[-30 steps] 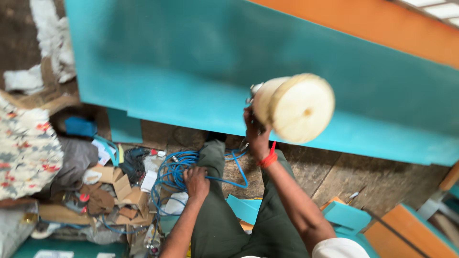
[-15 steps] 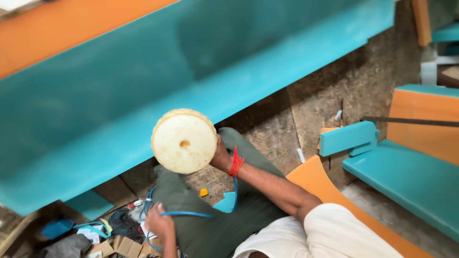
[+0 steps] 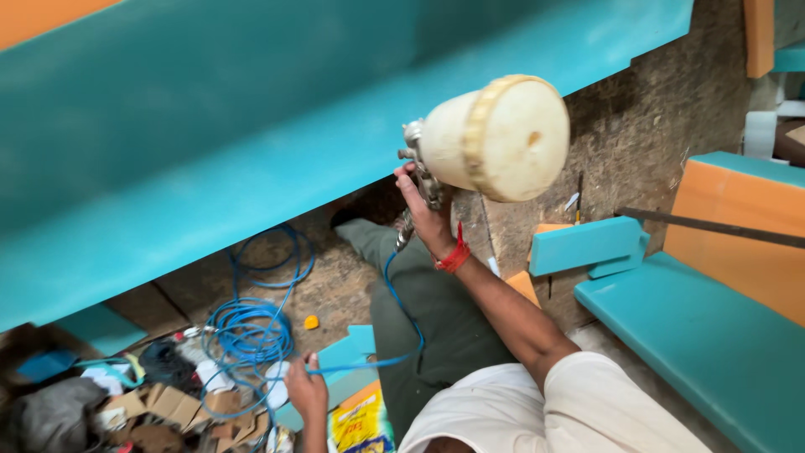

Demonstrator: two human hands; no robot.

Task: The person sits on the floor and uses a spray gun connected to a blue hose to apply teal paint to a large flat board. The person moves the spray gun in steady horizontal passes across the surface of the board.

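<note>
**Spray Gun Held Up by the Teal Board**

The right hand [image 3: 428, 214] grips the metal spray gun [image 3: 419, 168] tightly by its handle. Its cream cup [image 3: 495, 138] sits on top, at 1 o'clock from the hand. The cup probably makes the gun top-heavy, so the handle is the best place to hold. The left hand [image 3: 306, 390], at 7 o'clock, pinches the bendy blue hose [image 3: 369, 362]. More hose lies coiled [image 3: 251, 331] on the floor.

Right hand [image 3: 426, 214] around a cream-cupped spray gun [image 3: 490, 138], left hand [image 3: 306, 390] pinching blue hose [image 3: 251, 331], beside teal panel [image 3: 251, 126].
</note>
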